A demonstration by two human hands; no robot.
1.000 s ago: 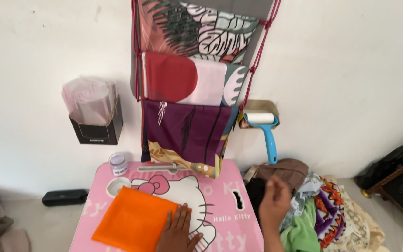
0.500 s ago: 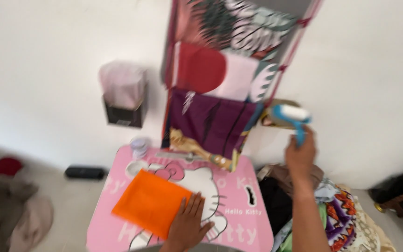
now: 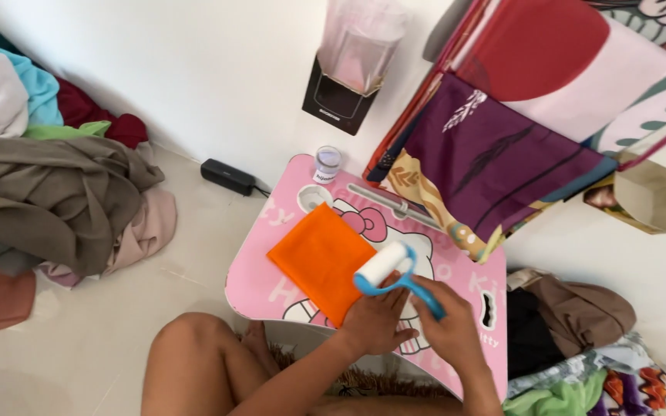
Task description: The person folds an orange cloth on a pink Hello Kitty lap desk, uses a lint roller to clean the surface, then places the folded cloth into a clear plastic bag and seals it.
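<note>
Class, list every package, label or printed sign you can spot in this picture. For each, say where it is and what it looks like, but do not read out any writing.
Small jar: back left corner of the pink table, clear, with a pale label.
Black wall holder: on the wall above the jar, boxy, small white print, pinkish bags in it.
Table print: white cartoon cat with a pink bow, partly under the orange cloth.
No screens in view.

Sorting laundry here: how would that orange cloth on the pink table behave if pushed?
The orange cloth lies flat and thin, so it is probably floppy and light. On the smooth pink table it may slide or bunch; the left hand resting at its edge likely steadies it.
</note>
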